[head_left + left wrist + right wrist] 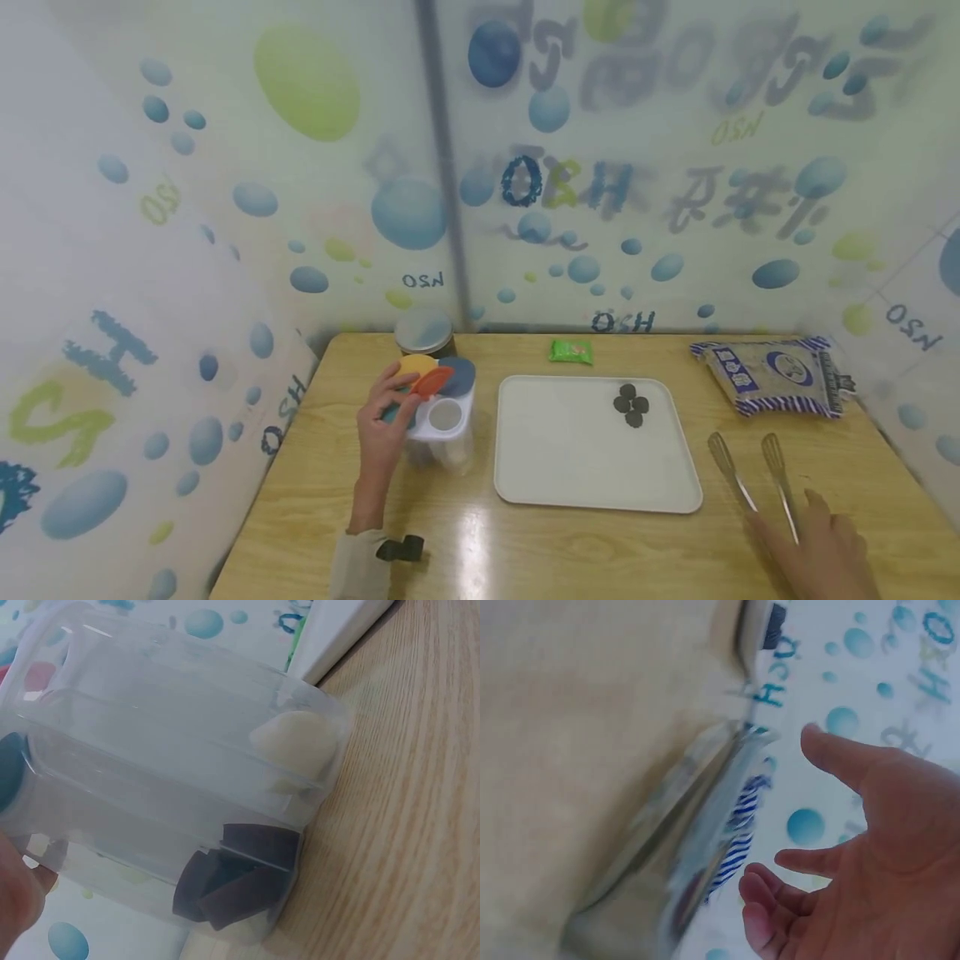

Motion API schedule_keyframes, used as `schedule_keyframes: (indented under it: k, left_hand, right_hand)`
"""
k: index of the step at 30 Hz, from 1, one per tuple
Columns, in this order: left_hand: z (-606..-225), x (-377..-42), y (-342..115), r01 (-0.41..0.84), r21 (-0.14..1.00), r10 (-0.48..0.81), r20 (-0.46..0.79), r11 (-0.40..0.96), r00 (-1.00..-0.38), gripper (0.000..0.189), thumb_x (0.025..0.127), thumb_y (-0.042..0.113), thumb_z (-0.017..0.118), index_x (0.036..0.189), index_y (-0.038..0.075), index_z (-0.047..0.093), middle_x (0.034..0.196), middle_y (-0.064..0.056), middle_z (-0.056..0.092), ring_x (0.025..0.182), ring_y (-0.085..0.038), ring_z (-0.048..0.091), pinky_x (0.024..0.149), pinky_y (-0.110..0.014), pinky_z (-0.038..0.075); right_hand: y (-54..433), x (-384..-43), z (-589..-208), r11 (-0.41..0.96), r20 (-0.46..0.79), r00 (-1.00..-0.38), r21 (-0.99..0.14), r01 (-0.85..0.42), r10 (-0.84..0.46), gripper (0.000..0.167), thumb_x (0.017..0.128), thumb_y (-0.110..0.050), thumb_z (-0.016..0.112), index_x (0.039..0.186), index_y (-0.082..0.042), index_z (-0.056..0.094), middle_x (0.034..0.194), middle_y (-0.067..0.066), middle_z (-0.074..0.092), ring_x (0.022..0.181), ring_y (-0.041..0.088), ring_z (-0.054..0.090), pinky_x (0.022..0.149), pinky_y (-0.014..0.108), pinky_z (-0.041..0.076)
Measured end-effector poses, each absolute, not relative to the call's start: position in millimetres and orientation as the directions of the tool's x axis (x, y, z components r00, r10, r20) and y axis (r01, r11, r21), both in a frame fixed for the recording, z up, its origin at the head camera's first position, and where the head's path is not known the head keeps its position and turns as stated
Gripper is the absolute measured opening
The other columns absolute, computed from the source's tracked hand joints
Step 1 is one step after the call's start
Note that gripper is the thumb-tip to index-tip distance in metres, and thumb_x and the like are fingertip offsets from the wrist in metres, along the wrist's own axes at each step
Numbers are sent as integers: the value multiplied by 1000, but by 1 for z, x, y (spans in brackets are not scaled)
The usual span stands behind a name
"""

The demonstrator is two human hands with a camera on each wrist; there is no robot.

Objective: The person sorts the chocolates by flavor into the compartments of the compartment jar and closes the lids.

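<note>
My left hand (384,417) pinches a red lid (431,382) between thumb and fingers, above a clear plastic container (455,454) with several compartments. The lid tilts upward, and a round opening (446,414) shows in front of it. Yellow and blue lids (459,377) sit beside it. Through the container's wall, in the left wrist view, dark flat pieces (247,889) and a whitish lump (295,742) lie at the bottom. Over the handle end of the metal tongs (783,483) is my right hand (821,550); its fingers are spread apart in the right wrist view (900,847).
A white tray (585,450) with several small dark round pieces (632,406) lies mid-table. Behind it is a green packet (571,352). A blue-striped bag (776,375) with a clip lies at the back right; a round metal-lidded tin (424,332) stands behind the container.
</note>
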State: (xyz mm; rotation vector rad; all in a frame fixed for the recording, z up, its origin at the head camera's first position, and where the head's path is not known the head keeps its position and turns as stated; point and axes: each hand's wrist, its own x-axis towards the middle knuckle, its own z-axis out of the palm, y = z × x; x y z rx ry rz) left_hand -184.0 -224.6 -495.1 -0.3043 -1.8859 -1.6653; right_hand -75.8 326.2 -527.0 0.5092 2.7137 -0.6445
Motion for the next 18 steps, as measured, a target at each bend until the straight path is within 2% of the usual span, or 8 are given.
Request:
schedule_keyframes:
  k: [2, 6, 7, 10, 13, 14, 18]
  left_hand:
    - [-496, -185, -224, 538, 823, -210, 567, 185, -796, 12, 87, -8, 69, 76, -3, 69, 116, -28, 68, 139, -34, 45, 117, -25, 32]
    - [-498, -186, -225, 543, 819, -210, 572, 185, -793, 12, 86, -8, 70, 76, -3, 69, 116, -28, 68, 139, -31, 46, 117, -25, 33]
    - [-498, -186, -224, 543, 819, -208, 572, 184, -793, 12, 86, -9, 70, 75, -3, 69, 116, -28, 68, 138, -31, 46, 117, -25, 33]
    - [-498, -187, -224, 543, 819, -201, 572, 185, -795, 12, 86, -10, 70, 75, -4, 68, 115, -30, 67, 138, -32, 46, 117, -24, 33]
    - [-497, -186, -224, 536, 824, -204, 566, 183, -799, 13, 86, -11, 69, 74, -5, 67, 116, -31, 66, 138, -35, 45, 117, -24, 32]
    - [-497, -186, -225, 534, 825, -207, 563, 184, -800, 13, 86, -11, 69, 74, -6, 67, 116, -32, 66, 138, -36, 45, 116, -23, 33]
    - [-496, -187, -225, 526, 830, -212, 556, 185, -803, 13, 85, -14, 68, 74, -9, 66, 116, -34, 65, 138, -39, 43, 117, -25, 32]
  right_hand:
    - [317, -79, -517, 835, -289, -922, -413, 363, 259, 109, 93, -72, 46, 144, 20, 16, 123, 52, 29, 111, 65, 34, 85, 71, 39]
    - [295, -94, -503, 849, -155, -978, -489, 199, 140, 95, 98, -55, 53, 144, 21, 21, 120, 48, 43, 108, 59, 47, 84, 67, 44]
    - [289, -98, -502, 844, -133, -986, -512, 159, 105, 93, 99, -52, 55, 144, 22, 22, 112, 46, 48, 101, 55, 52, 80, 62, 48]
    - [267, -107, -501, 813, -94, -995, -577, 86, 39, 86, 99, -43, 60, 144, 21, 25, 107, 38, 57, 97, 48, 61, 77, 55, 52]
    - [235, -113, -499, 776, -73, -997, -629, 52, 8, 81, 97, -42, 63, 146, 15, 31, 109, 29, 59, 101, 42, 61, 81, 53, 53]
    - [223, -115, -497, 760, -71, -997, -649, 40, -8, 79, 98, -41, 63, 146, 13, 32, 116, 29, 58, 108, 44, 60, 86, 56, 52]
    - [181, -126, -495, 710, -16, -996, -703, -50, -86, 66, 98, -38, 63, 143, 5, 41, 117, 22, 59, 109, 35, 59, 88, 51, 52]
